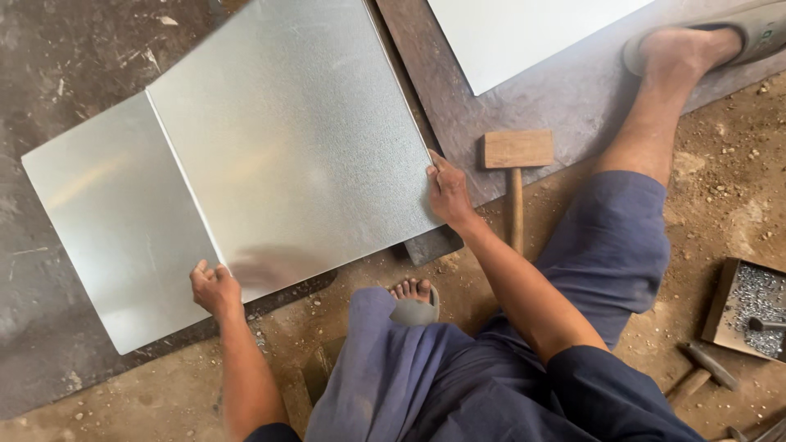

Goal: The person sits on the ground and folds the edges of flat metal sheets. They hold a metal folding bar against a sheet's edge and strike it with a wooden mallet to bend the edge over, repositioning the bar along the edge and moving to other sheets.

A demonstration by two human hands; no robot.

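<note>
A large shiny metal sheet (pixel 278 139) lies on the floor in front of me, with a raised seam running through it from upper left to lower middle. My left hand (pixel 214 286) grips the sheet's near edge at the seam's lower end. My right hand (pixel 447 192) holds the sheet's right edge near its corner. I sit on the ground with my legs spread, in blue trousers.
A wooden mallet (pixel 516 160) lies just right of my right hand. A dark flat metal bar (pixel 426 98) runs under the sheet's right side. Another pale sheet (pixel 516 33) lies at the top. A box of small metal bits (pixel 752 307) and tools sit at the right.
</note>
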